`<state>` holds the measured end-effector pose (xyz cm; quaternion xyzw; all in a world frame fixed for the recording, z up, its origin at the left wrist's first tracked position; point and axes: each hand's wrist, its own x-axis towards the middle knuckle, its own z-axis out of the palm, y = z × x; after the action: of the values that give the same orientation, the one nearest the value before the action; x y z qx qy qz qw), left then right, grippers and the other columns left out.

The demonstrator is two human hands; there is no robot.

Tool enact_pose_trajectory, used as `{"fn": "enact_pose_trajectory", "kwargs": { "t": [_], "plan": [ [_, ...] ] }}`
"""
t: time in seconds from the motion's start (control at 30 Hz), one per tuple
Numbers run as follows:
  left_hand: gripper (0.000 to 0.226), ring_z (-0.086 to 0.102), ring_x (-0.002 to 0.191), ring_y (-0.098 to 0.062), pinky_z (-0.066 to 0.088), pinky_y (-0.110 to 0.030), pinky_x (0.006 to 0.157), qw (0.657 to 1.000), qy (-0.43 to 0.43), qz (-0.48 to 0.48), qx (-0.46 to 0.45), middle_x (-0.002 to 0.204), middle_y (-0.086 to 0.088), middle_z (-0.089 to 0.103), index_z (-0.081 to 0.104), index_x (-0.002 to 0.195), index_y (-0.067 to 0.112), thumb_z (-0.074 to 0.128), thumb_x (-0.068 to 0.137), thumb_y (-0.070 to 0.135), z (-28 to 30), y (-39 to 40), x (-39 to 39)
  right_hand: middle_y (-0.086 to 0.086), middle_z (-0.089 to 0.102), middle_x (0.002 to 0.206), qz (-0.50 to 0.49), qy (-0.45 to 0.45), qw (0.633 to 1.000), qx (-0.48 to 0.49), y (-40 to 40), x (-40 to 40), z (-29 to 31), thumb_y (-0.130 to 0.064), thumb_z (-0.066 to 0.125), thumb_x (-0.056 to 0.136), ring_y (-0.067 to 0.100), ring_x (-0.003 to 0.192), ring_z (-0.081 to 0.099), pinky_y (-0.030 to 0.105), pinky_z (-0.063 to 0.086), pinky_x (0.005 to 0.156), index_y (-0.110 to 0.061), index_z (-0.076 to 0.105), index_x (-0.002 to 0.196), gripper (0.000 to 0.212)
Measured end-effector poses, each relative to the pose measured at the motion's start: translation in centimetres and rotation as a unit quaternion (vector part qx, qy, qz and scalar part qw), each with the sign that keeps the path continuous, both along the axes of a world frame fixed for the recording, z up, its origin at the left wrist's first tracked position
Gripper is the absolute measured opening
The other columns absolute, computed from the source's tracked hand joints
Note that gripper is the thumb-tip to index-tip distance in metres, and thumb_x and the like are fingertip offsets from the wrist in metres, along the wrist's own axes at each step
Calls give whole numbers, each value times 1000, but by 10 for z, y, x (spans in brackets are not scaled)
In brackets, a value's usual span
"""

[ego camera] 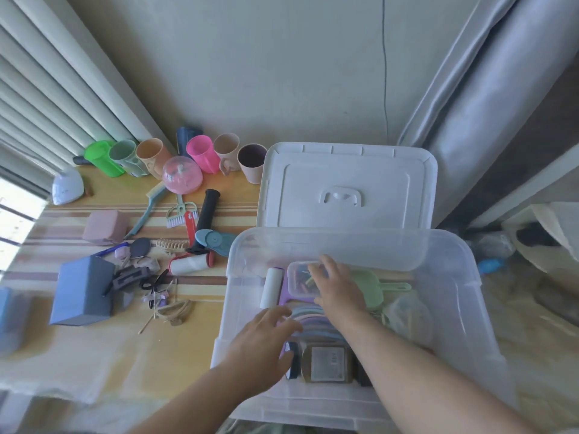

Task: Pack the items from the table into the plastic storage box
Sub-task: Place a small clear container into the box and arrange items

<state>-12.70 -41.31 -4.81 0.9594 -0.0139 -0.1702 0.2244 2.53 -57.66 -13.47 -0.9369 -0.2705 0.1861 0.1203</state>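
The clear plastic storage box (470, 277) stands at the table's right end, and both of my hands are inside it. My right hand (340, 288) lies on a small clear lidded container (300, 278) of colourful bits, fingers spread over its right side. My left hand (266, 336) hovers open over stacked pastel plates (313, 317), holding nothing. Inside the box also lie a white lint roller (272, 288), a green scoop (372, 288), a brown jar (327, 363) and a purple tray.
The box's white lid (344, 186) leans behind it. On the table to the left lie several cups (200, 151), a pink dome (182, 174), brushes, a black-handled lint roller (200, 239), a blue box (83, 291), a pink box (105, 227), scissors and small clutter.
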Motion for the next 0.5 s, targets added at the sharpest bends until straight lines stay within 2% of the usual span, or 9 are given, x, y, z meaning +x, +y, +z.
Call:
{"fn": "enact_pose_trajectory", "kwargs": {
  "t": [0.1, 0.2, 0.3, 0.37, 0.5],
  "plan": [
    [39, 41, 137, -14, 44, -33, 107, 1000, -12, -17, 12, 151, 11, 38, 54, 131, 40, 58, 93, 36, 0, 0, 1, 3, 16, 169, 1, 37, 999, 1, -5, 2, -7, -24, 80, 92, 35, 145, 35, 47, 55, 95, -24, 40, 147, 67],
    [37, 43, 135, -16, 45, -34, 104, 999, -30, -18, 15, 150, 8, 42, 57, 127, 39, 61, 91, 35, 1, 1, 3, -1, 17, 169, 15, 36, 999, -29, -9, 6, 2, -38, 73, 96, 34, 142, 39, 45, 52, 100, -29, 36, 151, 68],
    [36, 54, 127, -22, 54, -38, 96, 997, -69, -25, 34, 137, 3, 55, 63, 114, 38, 73, 80, 33, 2, 4, 7, -3, 20, 166, 29, 11, 996, -89, -11, 8, 21, -52, 69, 94, 35, 141, 34, 43, 44, 108, -32, 33, 156, 74],
    [39, 58, 121, -25, 57, -41, 92, 992, -112, -30, 44, 127, 1, 60, 66, 107, 35, 80, 72, 28, 5, 9, 14, -2, 17, 169, 8, 29, 998, -61, -16, 4, 34, -53, 68, 94, 33, 147, 29, 43, 40, 114, -30, 32, 158, 76],
    [45, 50, 129, -34, 47, -44, 103, 978, -196, -26, 69, 126, -3, 60, 68, 114, 30, 80, 70, 25, 24, 21, 34, -1, 17, 174, -61, 74, 994, 49, -34, -14, 58, -44, 64, 97, 21, 159, 18, 36, 22, 126, -21, 15, 168, 89]
  ]
}}
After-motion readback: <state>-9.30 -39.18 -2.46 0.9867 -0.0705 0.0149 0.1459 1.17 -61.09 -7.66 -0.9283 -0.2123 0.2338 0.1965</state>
